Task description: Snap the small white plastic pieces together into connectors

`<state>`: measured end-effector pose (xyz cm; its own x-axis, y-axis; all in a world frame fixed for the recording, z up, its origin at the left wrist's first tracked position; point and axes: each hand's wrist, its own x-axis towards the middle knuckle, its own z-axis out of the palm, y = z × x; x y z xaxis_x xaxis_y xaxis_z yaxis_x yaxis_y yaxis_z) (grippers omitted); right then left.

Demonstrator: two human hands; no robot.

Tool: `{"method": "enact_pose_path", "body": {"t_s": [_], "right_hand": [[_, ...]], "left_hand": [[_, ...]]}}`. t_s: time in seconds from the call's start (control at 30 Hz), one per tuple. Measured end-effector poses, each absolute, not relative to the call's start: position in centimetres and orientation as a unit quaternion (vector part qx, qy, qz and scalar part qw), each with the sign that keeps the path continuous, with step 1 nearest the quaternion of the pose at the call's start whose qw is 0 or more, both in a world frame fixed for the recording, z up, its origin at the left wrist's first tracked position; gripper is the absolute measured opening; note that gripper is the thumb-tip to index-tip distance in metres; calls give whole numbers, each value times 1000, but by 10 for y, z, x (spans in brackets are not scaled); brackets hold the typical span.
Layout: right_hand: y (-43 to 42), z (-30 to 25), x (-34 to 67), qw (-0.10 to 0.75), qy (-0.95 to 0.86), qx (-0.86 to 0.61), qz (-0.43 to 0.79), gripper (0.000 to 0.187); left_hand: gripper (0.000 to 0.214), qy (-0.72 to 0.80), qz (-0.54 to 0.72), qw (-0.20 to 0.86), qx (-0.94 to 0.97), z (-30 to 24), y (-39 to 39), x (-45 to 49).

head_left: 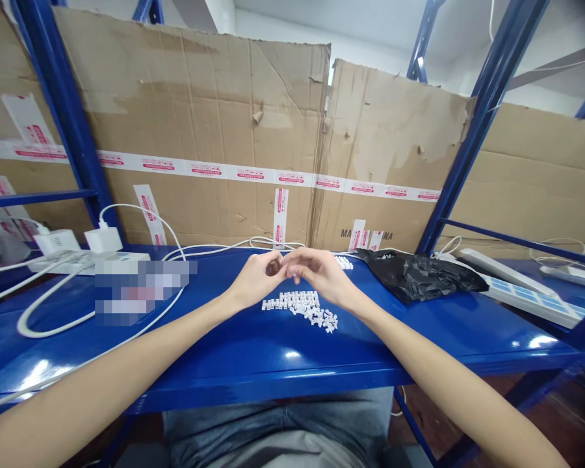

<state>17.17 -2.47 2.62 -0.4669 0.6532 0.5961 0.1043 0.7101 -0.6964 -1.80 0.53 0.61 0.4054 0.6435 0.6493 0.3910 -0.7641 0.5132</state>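
My left hand [256,279] and my right hand [319,276] meet above the blue steel shelf [292,370], their fingertips touching. The fingers hide whatever may lie between them, so I cannot tell if they hold something small. Just below the hands lies a tight row of small white plastic pieces [290,300]. A loose heap of the same pieces [319,320] spills from its right end, nearest my right hand. A few more white pieces [344,262] sit beyond my right fingers.
A crumpled black plastic bag [419,276] lies to the right. White cables [214,249] run along the back, from a power strip [63,262] with white chargers [102,239]. A blurred patch [141,291] covers something at left. Blue uprights and taped cardboard [199,117] stand behind.
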Motion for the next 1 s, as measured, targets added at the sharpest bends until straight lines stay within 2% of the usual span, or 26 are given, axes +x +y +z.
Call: {"method": "enact_pose_path", "body": {"t_s": [0.13, 0.3, 0.63, 1.0], "right_hand": [[-10, 30, 181, 535, -720, -245, 367, 25], [-10, 23, 174, 585, -708, -250, 307, 21], [-8, 5, 161, 589, -637, -289, 405, 23], [-17, -8, 148, 626, -651, -324, 281, 24]], "left_hand": [[24, 321, 443, 141, 825, 7, 0, -14], [24, 321, 442, 138, 826, 6, -4, -12], [27, 328, 443, 178, 815, 7, -11, -10], [27, 295, 477, 333, 758, -6, -12, -7]]}}
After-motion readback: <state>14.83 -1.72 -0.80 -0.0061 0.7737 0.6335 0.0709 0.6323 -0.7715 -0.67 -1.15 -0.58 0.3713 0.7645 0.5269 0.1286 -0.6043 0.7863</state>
